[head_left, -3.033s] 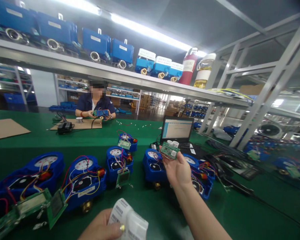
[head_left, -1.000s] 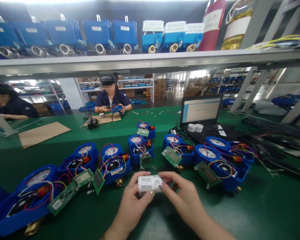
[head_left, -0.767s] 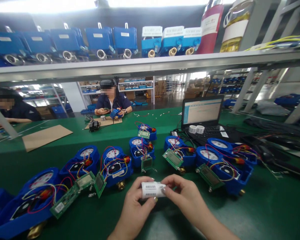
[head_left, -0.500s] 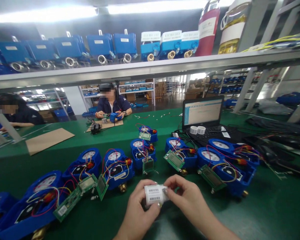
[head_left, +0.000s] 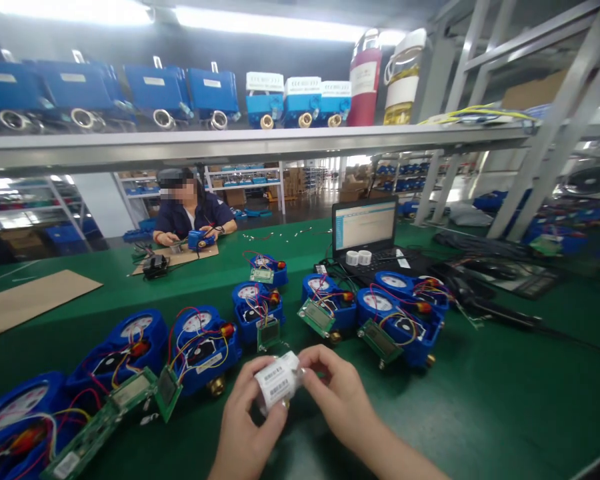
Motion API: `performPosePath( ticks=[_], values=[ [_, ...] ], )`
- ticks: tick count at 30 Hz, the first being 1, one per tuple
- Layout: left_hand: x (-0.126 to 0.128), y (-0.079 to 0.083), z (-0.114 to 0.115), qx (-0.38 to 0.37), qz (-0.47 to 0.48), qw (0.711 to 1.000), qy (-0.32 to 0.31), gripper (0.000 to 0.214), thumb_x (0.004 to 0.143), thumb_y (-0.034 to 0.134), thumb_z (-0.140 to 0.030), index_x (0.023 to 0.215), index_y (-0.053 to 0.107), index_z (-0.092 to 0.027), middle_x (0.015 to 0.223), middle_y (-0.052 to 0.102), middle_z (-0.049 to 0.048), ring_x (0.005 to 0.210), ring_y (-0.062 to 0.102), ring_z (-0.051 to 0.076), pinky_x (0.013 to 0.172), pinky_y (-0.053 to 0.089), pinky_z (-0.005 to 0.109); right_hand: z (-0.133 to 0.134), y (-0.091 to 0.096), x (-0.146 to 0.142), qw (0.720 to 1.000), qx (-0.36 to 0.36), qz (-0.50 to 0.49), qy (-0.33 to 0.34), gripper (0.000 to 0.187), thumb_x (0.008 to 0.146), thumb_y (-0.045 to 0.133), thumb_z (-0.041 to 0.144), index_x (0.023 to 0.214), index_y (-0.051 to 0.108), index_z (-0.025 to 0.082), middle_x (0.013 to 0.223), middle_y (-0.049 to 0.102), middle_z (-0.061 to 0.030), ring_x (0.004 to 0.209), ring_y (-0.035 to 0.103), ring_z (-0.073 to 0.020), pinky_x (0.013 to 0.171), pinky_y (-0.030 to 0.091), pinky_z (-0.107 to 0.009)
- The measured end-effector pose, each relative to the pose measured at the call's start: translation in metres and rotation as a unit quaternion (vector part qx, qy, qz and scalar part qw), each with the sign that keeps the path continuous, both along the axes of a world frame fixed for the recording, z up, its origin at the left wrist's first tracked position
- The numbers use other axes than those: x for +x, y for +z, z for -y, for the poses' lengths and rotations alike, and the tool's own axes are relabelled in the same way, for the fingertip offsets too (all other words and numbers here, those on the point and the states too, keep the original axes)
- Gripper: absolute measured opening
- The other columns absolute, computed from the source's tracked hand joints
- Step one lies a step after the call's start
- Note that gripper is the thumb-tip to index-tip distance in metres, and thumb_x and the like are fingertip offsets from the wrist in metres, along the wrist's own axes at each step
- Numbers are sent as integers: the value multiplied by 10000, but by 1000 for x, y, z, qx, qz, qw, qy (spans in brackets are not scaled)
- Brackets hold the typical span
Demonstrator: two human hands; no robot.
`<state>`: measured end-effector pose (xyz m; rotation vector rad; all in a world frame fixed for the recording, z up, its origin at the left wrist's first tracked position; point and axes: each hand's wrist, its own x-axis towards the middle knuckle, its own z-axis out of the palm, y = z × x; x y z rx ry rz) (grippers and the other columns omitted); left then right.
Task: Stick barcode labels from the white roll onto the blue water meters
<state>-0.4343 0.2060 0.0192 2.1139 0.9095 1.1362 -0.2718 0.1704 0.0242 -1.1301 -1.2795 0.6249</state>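
The left hand (head_left: 250,420) grips the labels (head_left: 279,383), some of its fingertips hidden behind them; the right hand (head_left: 337,400) pinches their right edge. The small print is illegible. They are above the counter (head_left: 485,400), near the blue meters (head_left: 205,350), the leftmost cut off. Beyond, white rolls (head_left: 359,258) partly hide the laptop's (head_left: 366,227) keyboard.

White barcoded label strip (head_left: 279,381); curled, tilted

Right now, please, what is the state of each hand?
Left hand: closed, holding the white barcode labels.
Right hand: closed, pinching at the edge of the same white barcode labels.
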Motion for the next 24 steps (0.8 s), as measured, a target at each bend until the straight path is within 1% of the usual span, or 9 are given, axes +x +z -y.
performPosePath(
  ticks=[2,5,7,9,11,14,16,20,24],
  values=[
    [-1,0,0,36,-23,999,14,288,779,546,-235,1057,623,-241,1172,564,68,1078,559,237,917,474,354,0,-2,-2,1000,5,-7,3,111,804,492,275,774,544,182,826,622,-56,772,588,-179,677,472,-282],
    [-1,-1,1,78,-38,996,26,278,768,551,-224,1035,629,-229,1151,580,74,1054,578,235,891,499,352,0,-7,-1,1000,-6,-2,12,106,821,457,271,781,506,187,831,607,-57,734,571,-172,644,463,-282],
    [0,-1,3,103,-45,993,27,278,757,559,-213,1026,628,-218,1144,585,82,1047,585,233,881,511,351,1,-8,1,1000,-5,12,4,100,832,431,258,784,490,192,864,603,-59,739,568,-168,655,461,-283],
    [2,0,5,135,-55,989,29,270,741,574,-198,1005,630,-208,1146,584,91,1057,582,237,890,513,359,3,-8,3,998,15,52,-26,103,839,412,238,786,489,194,928,589,-67,820,568,-175,708,456,-287],
    [4,1,8,165,-64,984,32,302,715,592,-176,1015,623,-203,1156,579,98,1076,570,245,902,511,372,8,-6,3,991,35,108,-73,110,846,401,223,796,496,197,956,570,-66,882,556,-181,725,443,-279],
    [6,1,10,203,-71,976,34,453,681,616,-144,1129,574,-201,1181,568,104,1106,549,255,921,507,401,15,-6,-1,982,26,153,-107,118,857,395,224,814,503,205,865,559,-36,794,552,-165,653,425,-256],
    [6,1,10,225,-70,971,37,490,686,619,-129,1165,553,-209,1181,570,102,1109,544,255,924,508,416,18,-7,-6,985,12,146,-96,128,863,389,236,821,506,206,811,554,-22,740,548,-157,631,421,-250],
    [3,-3,6,269,-65,960,51,348,769,583,-122,1090,602,-256,1158,573,73,1088,550,230,896,526,406,18,-9,-11,992,-24,105,-62,152,858,395,281,795,507,200,746,559,-16,674,539,-156,594,411,-250],
    [3,-8,2,303,-60,949,67,328,816,569,-141,1125,591,-250,1176,545,77,1098,539,219,897,522,383,14,-8,-12,995,-45,65,-54,167,826,424,317,759,517,195,693,567,-22,657,544,-173,593,405,-268]
  ],
)
